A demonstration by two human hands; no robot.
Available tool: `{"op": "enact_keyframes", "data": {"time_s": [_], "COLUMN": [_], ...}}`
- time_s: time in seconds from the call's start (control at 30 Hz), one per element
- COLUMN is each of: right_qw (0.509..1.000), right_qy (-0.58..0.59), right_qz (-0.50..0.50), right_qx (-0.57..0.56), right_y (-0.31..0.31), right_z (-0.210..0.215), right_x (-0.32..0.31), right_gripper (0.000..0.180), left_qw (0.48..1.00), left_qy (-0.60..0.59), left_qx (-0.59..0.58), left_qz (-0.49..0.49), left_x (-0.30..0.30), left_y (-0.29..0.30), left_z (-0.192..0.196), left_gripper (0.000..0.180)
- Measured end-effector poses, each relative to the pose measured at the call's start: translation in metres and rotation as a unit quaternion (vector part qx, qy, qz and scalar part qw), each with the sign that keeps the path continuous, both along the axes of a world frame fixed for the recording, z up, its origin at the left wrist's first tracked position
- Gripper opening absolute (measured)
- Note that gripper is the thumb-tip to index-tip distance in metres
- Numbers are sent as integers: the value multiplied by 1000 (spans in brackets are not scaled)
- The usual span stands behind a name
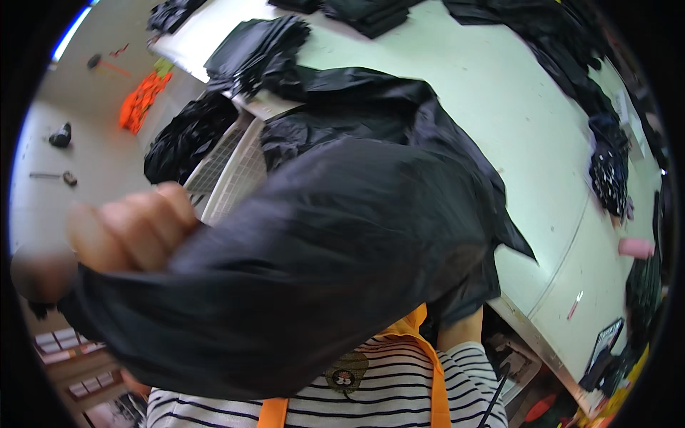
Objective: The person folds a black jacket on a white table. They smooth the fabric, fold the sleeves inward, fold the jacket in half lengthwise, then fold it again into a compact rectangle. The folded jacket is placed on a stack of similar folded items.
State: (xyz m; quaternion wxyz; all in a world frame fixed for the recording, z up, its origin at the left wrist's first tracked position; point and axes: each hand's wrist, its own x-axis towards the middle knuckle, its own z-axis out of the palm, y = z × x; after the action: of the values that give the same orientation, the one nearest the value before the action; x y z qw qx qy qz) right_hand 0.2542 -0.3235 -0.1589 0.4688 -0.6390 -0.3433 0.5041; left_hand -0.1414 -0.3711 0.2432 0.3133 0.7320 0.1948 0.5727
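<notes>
A large black thin-fabric garment (314,271) is being held up close to the chest, bunched in the left hand (128,232), its fingers closed on it; the right hand's grip cannot be told, being hidden beneath. Turning or straightening seems underway; next, a spreading over the pale green counter (499,107) among black fabric piles (260,50) is called for.

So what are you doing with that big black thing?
A person in a striped top and orange apron is holding up a piece of black fabric close to the camera. The left hand is closed on one end of it, fingers curled tight. The right hand is hidden under the fabric; only the forearm shows. Behind it stands a pale green table with more black pieces piled on it, and a white mesh basket sits at the table's left edge.
</notes>
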Motion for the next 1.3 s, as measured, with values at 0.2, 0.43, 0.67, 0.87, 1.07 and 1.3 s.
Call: {"op": "enact_keyframes", "data": {"time_s": [0.2,0.43,0.67,0.87,1.07,1.3], "right_qw": [996,950,882,859,813,874], "right_qy": [-87,-274,-411,-431,-294,-346], "right_qz": [1,-142,-227,-157,68,174], "right_qx": [-31,-51,34,227,498,292], "right_y": [-107,-235,-241,-40,330,376], "right_z": [56,173,322,387,324,61], "right_x": [35,114,131,134,43,-40], "right_gripper": [35,35,34,34,34,55], "left_qw": [930,875,990,909,812,731], "left_qy": [86,301,111,-46,-115,185], "left_qx": [30,220,15,-408,-539,-449], "left_qz": [356,310,-84,-75,193,479], "left_x": [-80,-63,8,16,-8,-21], "left_y": [-66,-10,-11,-2,17,87], "left_z": [29,-89,-103,-145,-228,-305], "left_gripper": [37,39,19,23,34,71]}}
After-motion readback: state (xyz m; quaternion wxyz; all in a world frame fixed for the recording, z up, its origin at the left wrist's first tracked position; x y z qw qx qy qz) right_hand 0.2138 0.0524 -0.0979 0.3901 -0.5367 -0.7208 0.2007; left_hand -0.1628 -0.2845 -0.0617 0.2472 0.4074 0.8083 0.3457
